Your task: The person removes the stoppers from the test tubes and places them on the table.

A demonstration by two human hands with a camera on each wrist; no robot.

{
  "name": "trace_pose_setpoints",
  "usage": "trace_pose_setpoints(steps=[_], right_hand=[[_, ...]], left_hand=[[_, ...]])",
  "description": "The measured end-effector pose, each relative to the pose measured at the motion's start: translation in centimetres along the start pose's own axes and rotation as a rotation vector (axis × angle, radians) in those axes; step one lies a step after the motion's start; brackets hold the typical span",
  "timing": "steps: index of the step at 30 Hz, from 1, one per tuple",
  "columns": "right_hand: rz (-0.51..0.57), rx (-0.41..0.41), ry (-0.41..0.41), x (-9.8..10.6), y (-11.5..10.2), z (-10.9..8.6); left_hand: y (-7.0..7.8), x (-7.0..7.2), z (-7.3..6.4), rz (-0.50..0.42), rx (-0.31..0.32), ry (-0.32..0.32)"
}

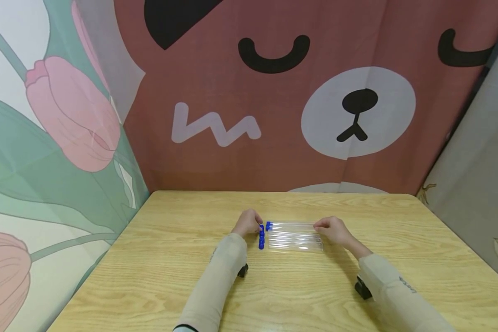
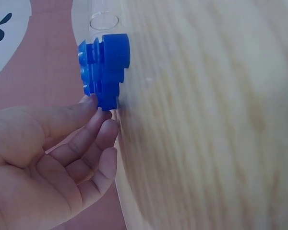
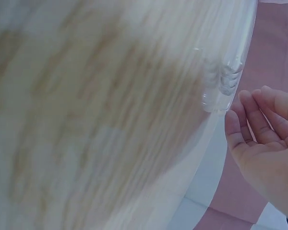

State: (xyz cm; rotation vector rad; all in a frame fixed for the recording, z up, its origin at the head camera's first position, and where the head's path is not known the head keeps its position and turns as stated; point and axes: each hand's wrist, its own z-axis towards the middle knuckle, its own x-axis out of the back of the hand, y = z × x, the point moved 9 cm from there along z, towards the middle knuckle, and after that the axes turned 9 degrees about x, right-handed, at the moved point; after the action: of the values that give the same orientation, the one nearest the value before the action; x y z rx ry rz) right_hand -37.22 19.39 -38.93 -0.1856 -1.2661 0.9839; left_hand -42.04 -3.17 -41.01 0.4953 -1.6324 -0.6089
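Observation:
Several blue caps (image 1: pixel 261 240) stand in a row on the table, left of several clear test tubes (image 1: pixel 294 240) lying side by side. My left hand (image 1: pixel 246 222) is at the far end of the row. In the left wrist view, its thumb and index finger pinch the end blue cap (image 2: pixel 108 101). The far tubes bear blue caps (image 1: pixel 269 226) on their left ends; the nearer tubes show bare left ends. My right hand (image 1: pixel 333 229) is at the right ends of the far tubes. In the right wrist view, its loosely bent fingers (image 3: pixel 257 120) lie close by the rounded tube ends (image 3: pixel 228 79).
A light wooden table (image 1: pixel 157 276) carries everything. Behind it hangs a cloth with a bear face (image 1: pixel 274 161), and a tulip-printed cloth (image 1: pixel 72 115) hangs at the left. Dark wrist devices (image 1: pixel 363 288) sit under both sleeves.

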Motion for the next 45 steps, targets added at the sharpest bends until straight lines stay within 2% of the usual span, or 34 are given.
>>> trace_pose_setpoints(steps=[3,8,11,12,13,14,16,18,19,20,26,30,37,41,45], right_hand=[[0.014,-0.009,0.007,0.3,0.2,0.1],[0.060,-0.022,0.027,1.1,0.0,0.6],[0.064,0.009,0.029,1.4,-0.5,0.9],[0.058,0.020,0.033,1.5,-0.7,0.9],[0.052,0.029,0.036,1.6,-0.8,1.0],[0.050,0.037,0.039,1.6,-0.8,1.1],[0.049,0.044,0.044,1.7,-0.8,1.4],[0.041,0.050,0.041,1.6,-0.7,1.7],[0.035,0.056,0.037,1.5,-0.6,1.9],[0.029,0.061,0.032,1.4,-0.5,2.1],[-0.032,0.100,-0.014,0.6,-0.2,3.1],[-0.054,0.116,-0.049,0.0,0.0,3.4],[-0.111,0.203,-0.107,-0.9,-0.1,3.3],[-0.177,0.290,-0.133,-1.4,-0.7,3.2],[-0.214,0.314,-0.150,-1.7,-1.0,3.0]], left_hand=[[0.2,0.1,-0.2,-0.021,-0.012,-0.006],[1.2,1.2,-0.7,-0.045,-0.025,0.010],[1.3,1.4,0.2,-0.064,-0.025,0.005],[1.6,1.7,0.2,-0.060,-0.044,0.019],[1.3,1.4,1.3,-0.078,-0.089,0.026],[1.4,1.5,1.7,-0.088,-0.105,0.024],[1.5,1.6,2.2,-0.102,-0.113,0.016],[1.9,2.0,1.9,-0.110,-0.119,0.019],[1.8,1.9,2.3,-0.130,-0.108,0.003],[2.2,2.4,1.5,-0.126,-0.072,-0.006],[2.6,2.7,0.9,-0.143,-0.083,-0.008],[1.9,2.4,1.2,-0.193,-0.048,-0.021],[0.4,1.2,1.2,-0.287,0.064,-0.067],[-0.1,0.8,1.3,-0.263,0.079,-0.069],[-0.1,0.4,1.3,-0.224,0.071,-0.075]])
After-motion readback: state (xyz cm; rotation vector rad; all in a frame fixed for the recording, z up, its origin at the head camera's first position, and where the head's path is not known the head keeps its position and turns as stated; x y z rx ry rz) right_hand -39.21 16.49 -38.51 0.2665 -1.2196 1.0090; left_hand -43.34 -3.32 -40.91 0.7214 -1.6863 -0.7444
